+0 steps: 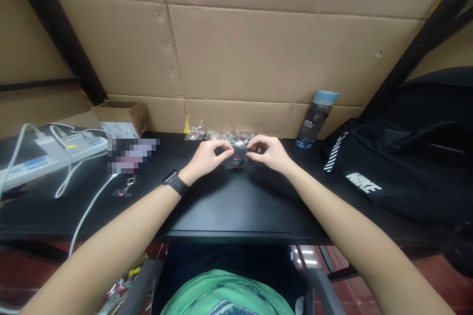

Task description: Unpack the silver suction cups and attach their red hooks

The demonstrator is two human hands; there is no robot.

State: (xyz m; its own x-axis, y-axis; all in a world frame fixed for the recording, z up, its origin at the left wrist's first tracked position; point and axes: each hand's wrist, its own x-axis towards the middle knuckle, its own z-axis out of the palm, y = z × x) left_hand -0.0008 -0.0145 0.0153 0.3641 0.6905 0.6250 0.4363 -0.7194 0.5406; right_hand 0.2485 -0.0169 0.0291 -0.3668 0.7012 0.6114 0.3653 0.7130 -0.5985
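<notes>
Between my two hands, over the middle of the black table, is a small clear plastic bag point(236, 161) with a dark and red item inside. My left hand point(211, 155), with a dark watch on its wrist, pinches the bag's upper left edge between thumb and fingers. The upper right edge is pinched the same way by my right hand point(269, 152). What the item in the bag is I cannot make out. Just behind my hands, along the cardboard wall, lie several similar clear bags point(195, 133) with small red and silver parts.
At right stand a water bottle point(315, 120) with a blue cap and a black backpack point(369, 172). To the left are a cardboard box point(123, 115), a white power strip point(55, 157) with cables, a pixelated object point(131, 156) and a keychain point(125, 190). The table's front edge point(240, 234) runs before me.
</notes>
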